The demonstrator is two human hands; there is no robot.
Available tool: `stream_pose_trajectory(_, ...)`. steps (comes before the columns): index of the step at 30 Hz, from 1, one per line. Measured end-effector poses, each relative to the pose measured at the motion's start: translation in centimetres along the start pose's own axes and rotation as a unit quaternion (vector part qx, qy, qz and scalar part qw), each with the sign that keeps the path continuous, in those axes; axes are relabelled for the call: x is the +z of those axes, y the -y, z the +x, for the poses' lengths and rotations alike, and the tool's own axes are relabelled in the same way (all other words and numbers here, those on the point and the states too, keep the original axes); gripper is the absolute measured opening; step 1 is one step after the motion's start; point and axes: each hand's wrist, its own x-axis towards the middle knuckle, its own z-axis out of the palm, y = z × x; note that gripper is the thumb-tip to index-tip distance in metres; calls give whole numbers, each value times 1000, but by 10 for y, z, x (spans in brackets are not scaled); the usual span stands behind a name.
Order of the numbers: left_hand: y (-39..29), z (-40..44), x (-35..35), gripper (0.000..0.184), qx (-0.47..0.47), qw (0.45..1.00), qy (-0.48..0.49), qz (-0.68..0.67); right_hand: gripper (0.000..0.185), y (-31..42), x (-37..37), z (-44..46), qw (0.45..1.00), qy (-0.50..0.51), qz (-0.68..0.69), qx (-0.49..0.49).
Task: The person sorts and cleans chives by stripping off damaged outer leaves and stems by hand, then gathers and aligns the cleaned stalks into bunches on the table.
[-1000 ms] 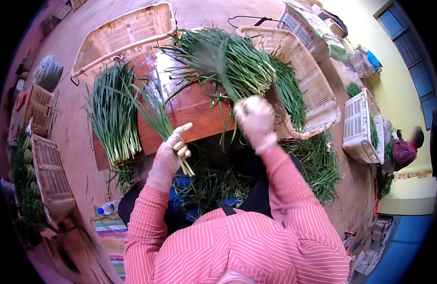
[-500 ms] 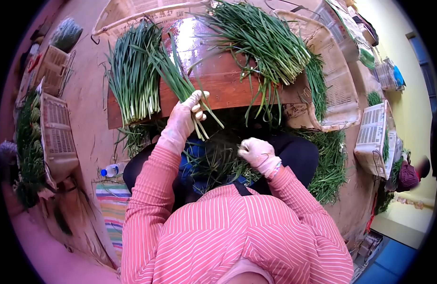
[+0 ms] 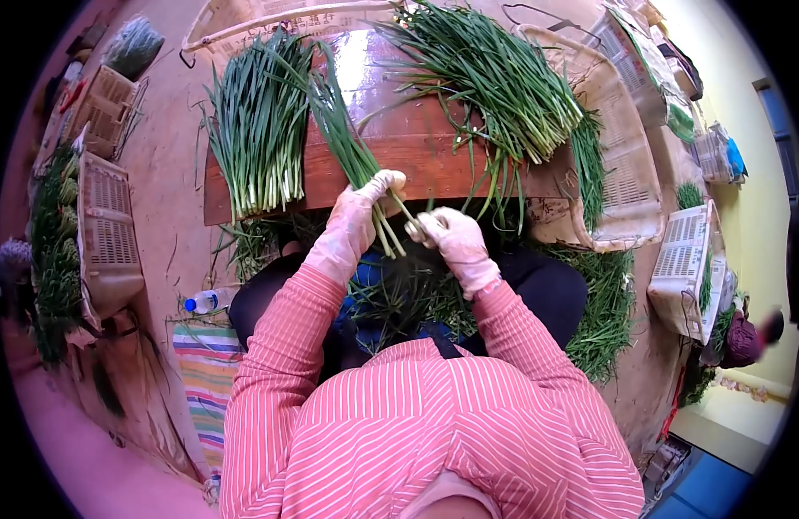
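Note:
My left hand (image 3: pixel 361 210), in a pale thin glove, is closed round a small bunch of garlic chives (image 3: pixel 347 147). The leaves slant up over the table and the white stem ends stick out below the fist. One stalk angles off to the right, its end at the pinched fingertips of my right hand (image 3: pixel 455 242), which is gloved too. A neat pile of garlic chives (image 3: pixel 259 130) lies on the left of the wooden table (image 3: pixel 399 143). A larger, looser heap (image 3: pixel 503 82) lies on the right. Leaf scraps (image 3: pixel 412 303) cover my lap.
A wicker-like plastic basket (image 3: pixel 628 164) stands right of the table, with another crate (image 3: pixel 235 22) behind it. More greens (image 3: pixel 603 316) lie by my right leg. A bottle (image 3: pixel 211 300) and striped mat (image 3: pixel 200 363) are at left. Crates (image 3: pixel 109 233) line both sides.
My right hand has moved up and left to the stem ends below my left hand. The bunch in my left hand has shifted slightly right, and the view has shifted a little.

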Motion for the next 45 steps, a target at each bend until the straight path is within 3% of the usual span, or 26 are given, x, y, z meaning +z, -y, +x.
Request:
stream_pose_trajectory(1,-3,4,-3,26,13,999,7,-35,24,-28,-8,-3,1000,9,-7,10)
stream_pose_trajectory(2,-6,8,-5,26,28,997,14,-70,29,-55,-18,-10,992,41,-113,27)
stream_pose_trajectory(3,-8,10,-7,26,29,997,12,-71,34,-86,-33,-13,924,123,-360,39)
stream_pose_trajectory(5,-11,14,-9,24,10,994,2,-113,34,-73,-38,-37,804,183,-547,145)
stream_pose_trajectory(6,-11,16,-10,23,0,991,-3,-135,36,-70,-39,-43,821,119,-552,87)
stream_pose_trajectory(8,-6,19,-6,23,-25,986,-15,-165,39,-55,-47,-40,865,-5,-500,-39)
stream_pose_trajectory(10,-1,21,-4,25,-45,982,5,-182,42,-22,-40,-29,938,-16,-343,-46)
stream_pose_trajectory(12,-2,18,3,28,-77,982,-39,-166,40,-4,-35,-15,926,-5,-360,-113)
stream_pose_trajectory(14,7,22,-4,26,-68,983,4,-169,36,2,-30,1,952,-17,-274,-132)
stream_pose_trajectory(16,5,15,4,22,-46,992,25,-113,32,32,-20,11,960,-1,-253,-123)
stream_pose_trajectory(19,10,-1,10,24,-4,995,94,20,29,49,-12,37,980,188,31,-50)
stream_pose_trajectory(22,-7,-14,19,22,-53,962,183,196,30,60,-1,46,978,169,119,32)
stream_pose_trajectory(24,-2,-12,10,26,-90,957,192,196,23,70,9,43,977,174,125,10)
stream_pose_trajectory(26,-1,-12,2,24,-72,969,173,163,18,77,13,46,979,172,105,-39)
stream_pose_trajectory(29,-8,-12,-8,22,-60,956,189,218,18,97,8,53,979,171,15,-107)
stream_pose_trajectory(33,-15,-20,-16,21,-101,947,187,241,15,113,-5,70,974,217,-39,-45)
stream_pose_trajectory(36,-24,-30,-30,23,-114,919,156,344,22,140,-8,71,985,97,-125,-64)
stream_pose_trajectory(37,-33,-38,-37,27,-1,869,114,482,23,149,-10,75,989,84,-115,-35)
stream_pose_trajectory(38,-45,-47,-45,30,111,786,69,605,25,155,-14,83,992,69,-102,-5)
stream_pose_trajectory(40,-84,-58,-62,44,225,803,-55,550,26,157,-20,106,991,87,-98,-11)
stream_pose_trajectory(42,-117,-35,-87,69,268,690,-246,625,25,161,-13,121,980,138,-130,-65)
stream_pose_trajectory(44,-140,-9,-103,105,132,646,-364,658,24,166,9,136,978,157,-126,-57)
stream_pose_trajectory(45,-145,4,-110,117,61,676,-354,643,24,167,25,143,976,176,-120,-50)
